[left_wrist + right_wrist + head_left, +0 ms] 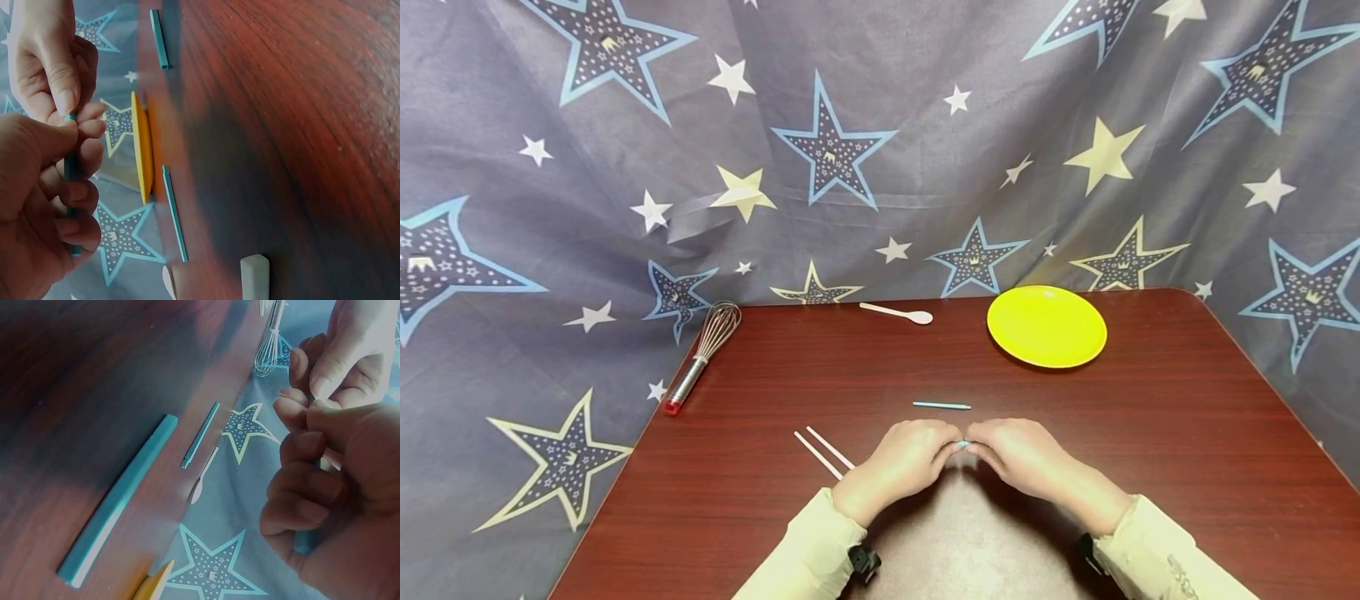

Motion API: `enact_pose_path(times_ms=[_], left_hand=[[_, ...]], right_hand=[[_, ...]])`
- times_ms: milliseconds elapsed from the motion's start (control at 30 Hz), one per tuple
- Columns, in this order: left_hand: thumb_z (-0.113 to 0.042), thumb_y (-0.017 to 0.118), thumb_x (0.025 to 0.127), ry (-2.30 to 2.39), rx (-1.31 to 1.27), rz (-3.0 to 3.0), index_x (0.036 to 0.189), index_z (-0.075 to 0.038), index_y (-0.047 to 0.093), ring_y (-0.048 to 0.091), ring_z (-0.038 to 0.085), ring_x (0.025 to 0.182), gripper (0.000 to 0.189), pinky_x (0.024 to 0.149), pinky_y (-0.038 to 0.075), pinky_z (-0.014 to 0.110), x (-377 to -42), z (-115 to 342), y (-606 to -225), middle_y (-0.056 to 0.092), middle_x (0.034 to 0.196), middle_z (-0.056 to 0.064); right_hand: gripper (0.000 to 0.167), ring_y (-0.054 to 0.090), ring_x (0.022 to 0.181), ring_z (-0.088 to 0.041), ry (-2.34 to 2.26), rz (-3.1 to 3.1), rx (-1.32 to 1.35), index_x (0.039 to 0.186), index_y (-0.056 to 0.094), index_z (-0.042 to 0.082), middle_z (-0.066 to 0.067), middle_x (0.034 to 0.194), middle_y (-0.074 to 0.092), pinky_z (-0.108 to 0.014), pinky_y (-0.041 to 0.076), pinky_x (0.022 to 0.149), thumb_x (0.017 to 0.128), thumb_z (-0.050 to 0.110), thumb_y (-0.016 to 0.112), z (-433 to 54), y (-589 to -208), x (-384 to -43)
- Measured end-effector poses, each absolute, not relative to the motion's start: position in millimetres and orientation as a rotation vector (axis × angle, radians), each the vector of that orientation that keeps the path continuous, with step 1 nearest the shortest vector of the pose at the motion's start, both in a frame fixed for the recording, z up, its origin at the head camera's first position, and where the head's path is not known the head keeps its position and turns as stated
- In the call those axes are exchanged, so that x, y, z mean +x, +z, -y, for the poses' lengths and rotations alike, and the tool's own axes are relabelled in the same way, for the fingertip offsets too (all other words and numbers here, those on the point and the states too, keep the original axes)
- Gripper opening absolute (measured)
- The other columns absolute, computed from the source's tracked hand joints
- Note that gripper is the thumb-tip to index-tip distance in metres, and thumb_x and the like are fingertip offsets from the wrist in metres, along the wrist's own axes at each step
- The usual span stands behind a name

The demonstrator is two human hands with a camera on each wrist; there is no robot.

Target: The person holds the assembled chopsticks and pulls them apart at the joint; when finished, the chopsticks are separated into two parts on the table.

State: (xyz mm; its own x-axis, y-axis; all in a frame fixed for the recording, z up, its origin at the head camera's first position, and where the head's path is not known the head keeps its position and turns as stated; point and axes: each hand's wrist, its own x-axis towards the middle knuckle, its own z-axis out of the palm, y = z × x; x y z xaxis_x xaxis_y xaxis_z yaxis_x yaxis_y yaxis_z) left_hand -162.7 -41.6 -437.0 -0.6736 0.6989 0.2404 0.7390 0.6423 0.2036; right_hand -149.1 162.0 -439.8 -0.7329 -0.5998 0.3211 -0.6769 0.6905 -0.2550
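Observation:
My left hand (901,457) and right hand (1024,457) meet fingertip to fingertip above the table, thumbs side by side. Between them is a slim teal chopstick (71,165), mostly covered by fingers. My left fingers curl along it in the left wrist view, with its lower end sticking out past them. In the right wrist view, a teal end (304,541) shows below my curled right fingers. I cannot tell whether one piece or two joined pieces are held. Just beyond the hands lies a teal chopstick section (942,406) with a narrow stub at one end. Another, thicker teal section (119,500) lies nearer my right hand.
Two pale chopsticks (818,455) lie beside my left forearm, partly covered by it. A whisk (705,350) with a red-tipped handle is at the left edge. A white spoon (917,317) and a yellow plate (1047,327) sit at the back, before a star-patterned curtain (880,242).

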Motion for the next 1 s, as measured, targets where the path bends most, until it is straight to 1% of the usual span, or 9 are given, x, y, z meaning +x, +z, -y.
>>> enact_pose_path(times_ms=[100,267,367,600,800,1000], left_hand=[[-0.026,0.060,0.097,-0.492,-1.224,2.733,0.085,-0.019,0.065,0.050,0.004,0.065,0.014,0.059,0.043,0.026,-164.3,42.2,-438.3,0.053,0.071,-0.012],[-0.023,0.062,0.095,-0.650,-1.282,2.742,0.085,-0.016,0.066,0.047,0.004,0.065,0.013,0.060,0.039,0.022,-168.2,44.6,-440.8,0.049,0.068,-0.012],[-0.022,0.062,0.095,-0.709,-1.299,2.737,0.086,-0.015,0.066,0.047,0.004,0.065,0.013,0.061,0.038,0.021,-169.6,46.0,-441.7,0.050,0.069,-0.012],[-0.023,0.062,0.095,-0.755,-1.296,2.710,0.085,-0.016,0.066,0.046,0.003,0.065,0.013,0.060,0.038,0.020,-171.7,46.7,-445.7,0.052,0.070,-0.013],[-0.024,0.061,0.095,-0.744,-1.288,2.714,0.085,-0.017,0.066,0.046,0.002,0.064,0.013,0.059,0.037,0.019,-171.6,46.2,-446.0,0.050,0.069,-0.014],[-0.025,0.060,0.096,-0.718,-1.269,2.725,0.086,-0.019,0.064,0.047,0.002,0.065,0.013,0.060,0.039,0.022,-169.2,44.5,-445.3,0.051,0.070,-0.014]], right_hand=[[0.027,0.043,0.055,-0.007,0.525,2.700,1.049,0.074,0.046,0.021,0.013,0.063,0.041,-0.028,0.037,0.050,0.090,0.019,0.068,-162.1,-438.4,-147.8],[0.028,0.043,0.056,-0.006,0.540,2.696,1.083,0.073,0.046,0.021,0.014,0.064,0.043,-0.027,0.037,0.050,0.089,0.019,0.069,-162.6,-437.2,-147.4],[0.027,0.041,0.055,-0.005,0.566,2.690,1.095,0.072,0.047,0.022,0.015,0.064,0.043,-0.026,0.037,0.050,0.089,0.018,0.069,-162.9,-435.9,-147.6],[0.020,0.043,0.058,-0.003,0.625,2.648,1.136,0.075,0.056,0.020,0.016,0.066,0.048,-0.025,0.039,0.052,0.090,0.016,0.068,-165.1,-433.5,-148.0],[0.024,0.039,0.058,-0.001,0.695,2.614,1.171,0.071,0.054,0.020,0.016,0.064,0.042,-0.023,0.037,0.054,0.090,0.015,0.067,-166.6,-434.6,-149.6],[0.022,0.038,0.058,-0.001,0.716,2.606,1.164,0.071,0.057,0.019,0.016,0.062,0.040,-0.022,0.037,0.054,0.091,0.015,0.067,-166.5,-434.6,-149.3]])
